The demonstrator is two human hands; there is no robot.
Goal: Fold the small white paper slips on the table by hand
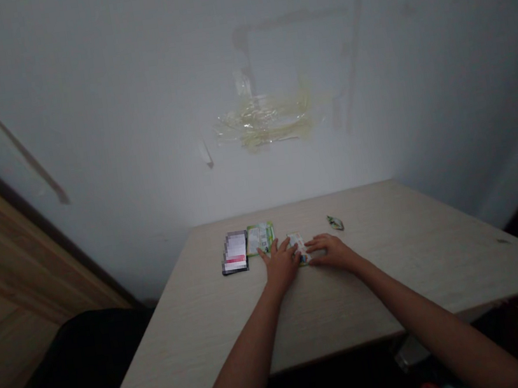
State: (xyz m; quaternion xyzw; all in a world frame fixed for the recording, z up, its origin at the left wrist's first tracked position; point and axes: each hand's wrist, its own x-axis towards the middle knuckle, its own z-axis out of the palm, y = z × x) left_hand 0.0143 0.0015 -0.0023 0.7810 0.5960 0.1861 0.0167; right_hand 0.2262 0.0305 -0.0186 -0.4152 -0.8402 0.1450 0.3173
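My left hand (pixel 282 264) lies on the table with its fingers spread. Its fingertips reach the lower right edge of a green and white printed sheet or packet (pixel 259 236) and the left side of a small printed card or packet (pixel 297 240). At that small piece's right edge rests my right hand (pixel 332 252), fingers stretched out and a little apart. The small piece lies flat between both hands, partly covered by the fingers. Left of the green sheet is a phone (pixel 235 252) with a blurred-out screen.
A small crumpled green and white wrapper (pixel 335 222) lies right of my hands on the pale wooden table (pixel 421 248). Behind the table stands a white wall with peeling clear tape (pixel 272 121). A dark object (pixel 83 353) is beside the table's left edge.
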